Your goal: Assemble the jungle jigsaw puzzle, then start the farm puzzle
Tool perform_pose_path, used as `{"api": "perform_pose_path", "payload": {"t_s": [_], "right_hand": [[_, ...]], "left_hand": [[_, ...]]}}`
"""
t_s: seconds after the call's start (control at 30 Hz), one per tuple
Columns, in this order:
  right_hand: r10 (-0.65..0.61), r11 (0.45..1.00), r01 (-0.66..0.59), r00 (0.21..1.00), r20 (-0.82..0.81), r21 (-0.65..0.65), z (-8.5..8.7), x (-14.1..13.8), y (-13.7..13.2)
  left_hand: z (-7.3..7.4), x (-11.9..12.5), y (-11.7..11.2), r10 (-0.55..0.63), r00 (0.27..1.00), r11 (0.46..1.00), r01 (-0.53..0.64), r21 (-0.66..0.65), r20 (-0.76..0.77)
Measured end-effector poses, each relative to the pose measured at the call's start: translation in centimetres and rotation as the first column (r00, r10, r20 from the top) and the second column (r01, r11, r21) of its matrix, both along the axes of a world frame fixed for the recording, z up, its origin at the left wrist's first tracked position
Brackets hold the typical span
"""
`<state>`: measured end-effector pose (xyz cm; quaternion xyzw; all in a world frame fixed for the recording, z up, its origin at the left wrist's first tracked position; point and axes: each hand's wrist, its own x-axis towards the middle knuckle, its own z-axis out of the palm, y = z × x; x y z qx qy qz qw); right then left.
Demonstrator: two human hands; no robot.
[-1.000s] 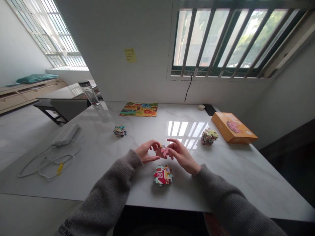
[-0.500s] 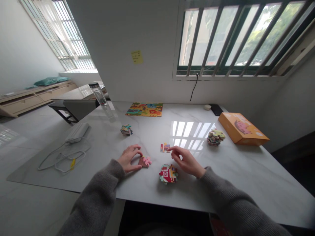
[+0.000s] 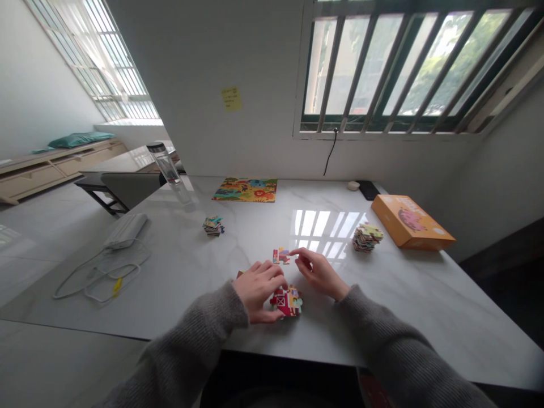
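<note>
My left hand curls over the left side of a small pile of puzzle pieces with a red barn on top, near the table's front edge; fingers and thumb close on the pile. A brown piece peeks out behind that hand. My right hand lies just right of the pile, its thumb and forefinger pinched at the right edge of a loose, flat piece on the white marble table.
A taller pile of pieces and an orange box sit to the right. A small pile, a finished puzzle, a water bottle and a white adapter with cable lie left and behind.
My hands parted after holding pieces together. The left set a pink-brown piece down at the left, then moved right onto the barn pile. The right laid a piece flat and stays at it.
</note>
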<state>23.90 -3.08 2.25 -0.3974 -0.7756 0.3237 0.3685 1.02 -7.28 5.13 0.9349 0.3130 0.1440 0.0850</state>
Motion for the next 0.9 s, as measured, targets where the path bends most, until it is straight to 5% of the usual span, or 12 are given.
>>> {"api": "perform_pose_path", "payload": {"t_s": [0.3, 0.47, 0.63, 0.9], "right_hand": [[-0.005, 1.000, 0.005, 1.000, 0.018, 0.021, 0.0, 0.4, 0.2], [-0.041, 0.998, 0.040, 0.999, 0.029, 0.055, 0.0, 0.8, 0.6], [0.042, 0.996, -0.045, 0.998, 0.042, 0.077, 0.6, 0.6, 0.0], [0.362, 0.926, -0.376, 0.903, 0.232, 0.019, 2.4, 0.2, -2.1]], "left_hand": [[0.3, 0.8, -0.5, -0.013, 0.998, 0.997, 0.018, 0.079, -0.067], [1.2, -0.8, 4.0, 0.073, 0.994, 0.990, -0.083, 0.118, 0.082], [-0.9, -0.7, 9.1, 0.207, 0.978, 0.970, -0.207, 0.130, 0.008], [-3.8, -0.3, 9.7, 0.200, 0.980, 0.977, -0.201, 0.072, 0.021]]}}
